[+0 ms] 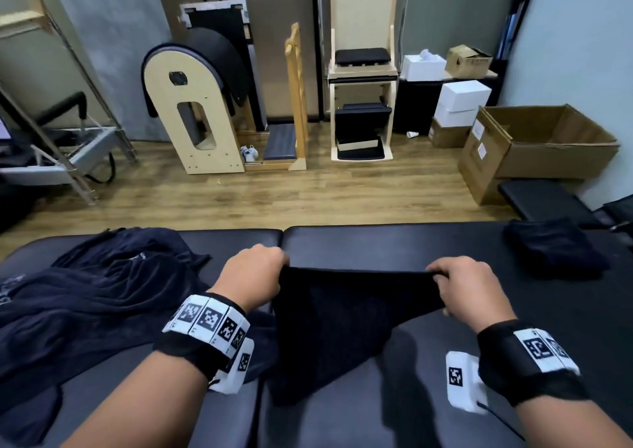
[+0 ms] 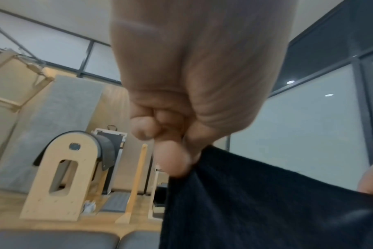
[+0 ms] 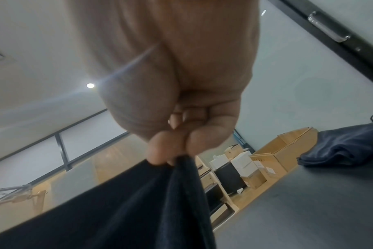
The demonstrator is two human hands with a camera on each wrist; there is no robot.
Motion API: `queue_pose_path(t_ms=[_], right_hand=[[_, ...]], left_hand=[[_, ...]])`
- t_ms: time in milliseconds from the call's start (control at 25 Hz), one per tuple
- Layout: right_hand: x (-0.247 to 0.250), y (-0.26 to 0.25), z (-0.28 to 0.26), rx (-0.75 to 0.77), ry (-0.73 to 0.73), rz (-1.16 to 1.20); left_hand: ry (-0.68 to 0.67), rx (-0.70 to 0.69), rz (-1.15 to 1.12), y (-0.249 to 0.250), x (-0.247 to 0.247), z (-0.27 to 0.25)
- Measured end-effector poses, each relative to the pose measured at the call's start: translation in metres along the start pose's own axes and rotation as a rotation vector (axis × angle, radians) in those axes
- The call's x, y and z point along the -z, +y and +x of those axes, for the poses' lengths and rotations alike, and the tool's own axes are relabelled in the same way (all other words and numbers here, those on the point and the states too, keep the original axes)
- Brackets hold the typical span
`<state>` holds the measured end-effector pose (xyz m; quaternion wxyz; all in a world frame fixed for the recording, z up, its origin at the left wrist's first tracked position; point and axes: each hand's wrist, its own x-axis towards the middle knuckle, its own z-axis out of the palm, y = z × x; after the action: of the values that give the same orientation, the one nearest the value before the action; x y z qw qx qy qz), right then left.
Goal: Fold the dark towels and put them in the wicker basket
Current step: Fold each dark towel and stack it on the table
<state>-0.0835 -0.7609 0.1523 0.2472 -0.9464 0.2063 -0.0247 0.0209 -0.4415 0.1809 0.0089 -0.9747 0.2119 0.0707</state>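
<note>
Dark towel [image 1: 329, 317] pinched taut between left hand [image 1: 253, 276] and right hand [image 1: 472, 286], top edge stretched level so it likely folds square.

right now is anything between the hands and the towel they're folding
No. The left hand and right hand already pinch the towel's top corners. The wicker basket is not in view, so that path cannot be judged.

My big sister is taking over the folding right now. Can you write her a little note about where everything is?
Left hand and right hand each pinch a top corner of one dark towel, stretched between them above the padded table.
Unfolded towel pile lies on the table's left; one folded towel at the far right.
Wicker basket: not in view.
Left: fold this towel, then the pile, then basket them.
</note>
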Motion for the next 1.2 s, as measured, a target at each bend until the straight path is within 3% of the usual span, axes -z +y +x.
queue_pose_path(t_ms=[160,320,520,640,800,880,1040,1200], right_hand=[[-0.007,0.003,0.002,-0.09,-0.121,0.193],[-0.026,0.001,0.015,-0.066,-0.201,0.168],[-0.027,-0.04,0.058,0.003,-0.342,-0.064],[-0.01,-0.089,0.113,0.007,-0.152,-0.054],[0.056,-0.183,0.176,0.001,0.416,0.412],[0.092,-0.218,0.186,0.053,0.568,0.569],[0.121,-0.235,0.177,0.141,0.655,0.674],[0.118,-0.208,0.138,0.196,0.667,0.596]], left_hand=[[0.1,0.192,-0.52,0.003,-0.01,0.002],[0.189,0.274,-0.473,-0.01,-0.023,0.02],[0.173,0.213,-0.388,-0.045,-0.009,0.073],[0.284,0.179,-0.376,-0.069,0.041,0.119],[0.669,0.102,-0.405,-0.09,0.17,0.162],[0.85,0.055,-0.403,-0.099,0.225,0.161],[1.009,-0.016,-0.328,-0.109,0.257,0.138],[0.936,-0.001,-0.364,-0.102,0.218,0.111]])
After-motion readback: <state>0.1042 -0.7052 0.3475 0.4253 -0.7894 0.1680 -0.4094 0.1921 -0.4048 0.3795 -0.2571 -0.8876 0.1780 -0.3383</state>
